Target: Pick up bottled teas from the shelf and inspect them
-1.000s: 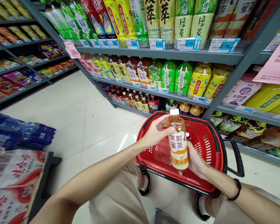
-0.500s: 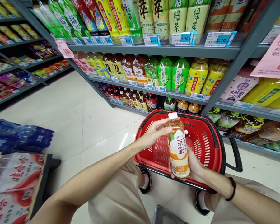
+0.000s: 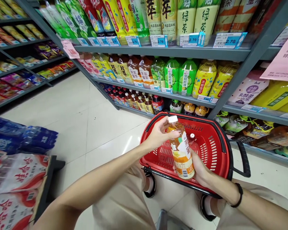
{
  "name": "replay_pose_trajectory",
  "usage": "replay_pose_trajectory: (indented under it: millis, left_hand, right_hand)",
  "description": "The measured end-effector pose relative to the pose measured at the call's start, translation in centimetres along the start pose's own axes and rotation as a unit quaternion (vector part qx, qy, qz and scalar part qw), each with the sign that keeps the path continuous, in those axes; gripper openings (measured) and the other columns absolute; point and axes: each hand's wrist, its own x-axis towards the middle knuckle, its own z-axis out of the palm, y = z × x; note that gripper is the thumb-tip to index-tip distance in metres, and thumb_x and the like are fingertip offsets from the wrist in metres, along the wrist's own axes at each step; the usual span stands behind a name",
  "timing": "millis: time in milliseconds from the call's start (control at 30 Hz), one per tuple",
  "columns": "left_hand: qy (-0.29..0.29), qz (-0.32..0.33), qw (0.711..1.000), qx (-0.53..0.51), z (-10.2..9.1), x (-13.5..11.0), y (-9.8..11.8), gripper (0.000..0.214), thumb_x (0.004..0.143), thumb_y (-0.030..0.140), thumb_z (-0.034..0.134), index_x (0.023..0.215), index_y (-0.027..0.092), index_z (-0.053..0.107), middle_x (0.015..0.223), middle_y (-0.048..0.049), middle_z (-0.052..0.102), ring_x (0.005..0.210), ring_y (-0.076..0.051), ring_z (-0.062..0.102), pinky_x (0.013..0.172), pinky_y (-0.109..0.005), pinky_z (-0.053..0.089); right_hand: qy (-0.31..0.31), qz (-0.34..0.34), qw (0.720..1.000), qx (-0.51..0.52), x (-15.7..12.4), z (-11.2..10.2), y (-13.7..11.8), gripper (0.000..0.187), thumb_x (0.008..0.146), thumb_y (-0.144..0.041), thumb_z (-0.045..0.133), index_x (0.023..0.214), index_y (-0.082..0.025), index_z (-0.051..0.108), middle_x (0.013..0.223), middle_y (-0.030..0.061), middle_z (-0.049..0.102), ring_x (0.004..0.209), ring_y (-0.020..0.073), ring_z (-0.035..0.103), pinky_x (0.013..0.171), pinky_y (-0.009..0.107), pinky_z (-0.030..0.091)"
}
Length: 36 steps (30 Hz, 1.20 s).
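Observation:
A tea bottle (image 3: 181, 153) with a white cap and an orange and white label is held between both hands, its cap leaning left. My left hand (image 3: 161, 134) grips it near the neck, thumb across the front and fingers behind. Around the lower right side my right hand (image 3: 198, 167) is closed on it; some of those fingers are hidden behind the bottle. Below and behind the bottle is a red shopping basket (image 3: 212, 127) with slotted walls and a black handle. Inside the basket lies a clear bottle (image 3: 192, 140) with a white cap, partly covered.
Ahead stands a grey shelf (image 3: 158, 51) with rows of bottled drinks and price tags. Water packs (image 3: 24, 135) and red-white cartons (image 3: 16, 182) are stacked at left. A grey stool-like object (image 3: 163, 220) stands low between the legs. Snack shelves (image 3: 16, 64) line the far left.
The tea bottle has turned in my hands, so its label faces more to the right and a barcode shows. Its cap has tipped left. The view has shifted slightly.

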Motion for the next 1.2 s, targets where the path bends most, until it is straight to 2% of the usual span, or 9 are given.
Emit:
replay_pose_trajectory:
  millis: [133,267,400,500,600,733,900,1033,1200]
  left_hand:
    - [0.053,0.024,0.997,0.042,-0.2,0.3,0.2,0.052,0.064,0.040,0.099,0.100,0.017,0.069,0.102,-0.0052,0.074,0.099,-0.022,0.067,0.097,-0.036,0.051]
    - [0.127,0.020,0.992,0.021,-1.3,1.4,0.2,0.050,0.068,0.044,0.096,0.102,0.017,0.072,0.103,-0.0050,0.076,0.096,-0.020,0.068,0.094,-0.034,0.052]
    - [0.153,-0.034,0.987,-0.044,-2.5,2.2,0.1,0.048,0.074,0.047,0.092,0.107,0.017,0.074,0.105,-0.0065,0.077,0.089,-0.018,0.069,0.085,-0.032,0.055]
    - [0.132,-0.053,0.986,-0.089,-3.1,2.8,0.0,0.043,0.081,0.049,0.087,0.103,0.014,0.075,0.105,-0.0096,0.079,0.085,-0.018,0.070,0.084,-0.034,0.056]
    - [0.103,-0.041,0.986,-0.128,-3.4,3.3,-0.1,0.039,0.085,0.045,0.084,0.105,0.012,0.077,0.110,-0.0126,0.079,0.096,-0.021,0.071,0.095,-0.038,0.056]
    - [0.084,-0.040,0.985,-0.145,-3.8,3.8,-0.2,0.038,0.091,0.041,0.078,0.113,0.011,0.078,0.126,-0.0157,0.076,0.112,-0.025,0.070,0.105,-0.040,0.054]
    - [0.081,-0.061,0.984,-0.148,-4.1,3.8,-0.2,0.037,0.093,0.043,0.075,0.113,0.012,0.078,0.132,-0.0171,0.074,0.116,-0.026,0.071,0.109,-0.042,0.052]
    - [0.084,-0.065,0.986,-0.132,-4.1,3.6,0.1,0.041,0.091,0.046,0.077,0.113,0.012,0.078,0.130,-0.0167,0.075,0.117,-0.027,0.071,0.109,-0.041,0.052]
    - [0.075,-0.055,0.985,-0.143,-4.2,3.3,0.6,0.046,0.090,0.052,0.078,0.115,0.013,0.077,0.134,-0.0163,0.073,0.121,-0.027,0.070,0.109,-0.041,0.053]
  right_hand:
    - [-0.001,-0.074,0.997,-0.001,0.1,-0.3,-0.2,0.048,0.108,-0.049,0.039,0.107,-0.018,0.075,0.084,0.0081,0.080,0.067,0.0205,0.072,0.056,0.030,0.058]
    - [-0.070,-0.119,0.990,-0.028,-0.2,-0.5,-1.5,0.047,0.099,-0.056,0.057,0.120,-0.017,0.073,0.106,0.0126,0.080,0.083,0.0269,0.074,0.047,0.031,0.058]
    - [-0.107,-0.185,0.973,-0.087,-0.3,-0.9,-2.3,0.051,0.085,-0.045,0.082,0.127,-0.020,0.068,0.116,0.0104,0.077,0.095,0.0270,0.075,0.073,0.041,0.068]
    - [-0.064,-0.273,0.948,-0.151,0.2,-1.4,-2.4,0.058,0.080,-0.041,0.088,0.130,-0.024,0.066,0.121,0.0085,0.077,0.100,0.0267,0.075,0.090,0.044,0.065]
    - [0.027,-0.363,0.896,-0.255,0.5,-2.5,-2.8,0.063,0.078,-0.039,0.090,0.134,-0.027,0.063,0.125,0.0090,0.075,0.108,0.0297,0.073,0.101,0.047,0.058]
    - [0.124,-0.433,0.804,-0.389,0.3,-3.8,-4.1,0.077,0.076,-0.042,0.091,0.141,-0.028,0.053,0.126,0.0112,0.071,0.110,0.0327,0.070,0.097,0.051,0.058]
    - [0.165,-0.493,0.710,-0.474,-0.3,-4.3,-4.6,0.068,0.078,-0.045,0.088,0.134,-0.026,0.055,0.132,0.0141,0.067,0.117,0.0351,0.068,0.100,0.051,0.056]
    - [0.155,-0.482,0.731,-0.457,-0.6,-4.1,-4.5,0.062,0.078,-0.045,0.089,0.128,-0.026,0.056,0.127,0.0121,0.070,0.112,0.0336,0.070,0.099,0.049,0.057]
    - [0.071,-0.439,0.849,-0.284,-0.4,-3.7,-5.0,0.049,0.084,-0.042,0.086,0.123,-0.027,0.061,0.125,0.0094,0.074,0.109,0.0281,0.072,0.096,0.044,0.060]
